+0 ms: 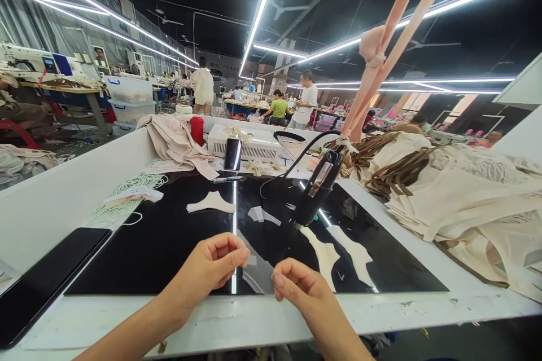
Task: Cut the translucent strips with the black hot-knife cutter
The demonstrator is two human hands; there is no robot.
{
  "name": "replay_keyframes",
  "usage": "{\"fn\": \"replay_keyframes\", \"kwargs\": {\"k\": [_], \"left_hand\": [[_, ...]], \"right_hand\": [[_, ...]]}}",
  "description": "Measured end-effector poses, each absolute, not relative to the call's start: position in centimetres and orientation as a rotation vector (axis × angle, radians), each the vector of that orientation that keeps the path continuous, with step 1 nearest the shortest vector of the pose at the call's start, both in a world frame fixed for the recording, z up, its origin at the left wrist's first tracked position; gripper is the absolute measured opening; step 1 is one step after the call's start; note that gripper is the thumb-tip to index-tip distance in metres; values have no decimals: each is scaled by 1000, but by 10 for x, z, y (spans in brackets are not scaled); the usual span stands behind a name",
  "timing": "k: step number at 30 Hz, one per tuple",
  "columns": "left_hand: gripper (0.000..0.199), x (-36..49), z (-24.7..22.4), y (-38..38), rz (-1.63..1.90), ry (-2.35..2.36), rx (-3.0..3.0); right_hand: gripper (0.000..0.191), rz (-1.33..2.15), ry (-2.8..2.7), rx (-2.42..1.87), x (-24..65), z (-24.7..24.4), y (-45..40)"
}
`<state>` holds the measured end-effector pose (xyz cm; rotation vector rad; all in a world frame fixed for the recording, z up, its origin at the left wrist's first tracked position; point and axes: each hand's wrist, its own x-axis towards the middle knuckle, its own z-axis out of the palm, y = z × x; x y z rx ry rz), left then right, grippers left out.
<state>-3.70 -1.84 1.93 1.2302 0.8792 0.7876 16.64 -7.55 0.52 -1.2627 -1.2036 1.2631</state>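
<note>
A sheer scrap (261,271) shows against a glossy black board (139,254), between 2 bare hands; left hand (218,262) and right hand (301,287) each have thumb and fingertips together, though whether they grip the scrap I cannot tell. Beyond are 3 pale cut pieces (324,256) and a black tool (319,189) hanging from pink straps (379,62)

bright ceiling tubes (258,14) overhead — white glare streaking the glossy black board (148,248) — edges stretched, wide-angle.

Translucent bins (130,90) stand stacked; nearer stands a red cylinder (197,131), perhaps thread.
</note>
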Motion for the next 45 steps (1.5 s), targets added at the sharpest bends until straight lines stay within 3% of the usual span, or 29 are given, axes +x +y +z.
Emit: {"fn": "replay_keyframes", "kwargs": {"k": [23,36,45], "left_hand": [[45,-46,8,-17,833,878,1126],[54,-48,-2,-13,817,918,923],[51,-52,-3,-11,849,893,837]], "right_hand": [[45,1350,-1011,-1350,176,-3,-69],[53,1648,-762,-1157,170,-10,-70],[57,1663,-888,-1149,161,-5,-77]]}}
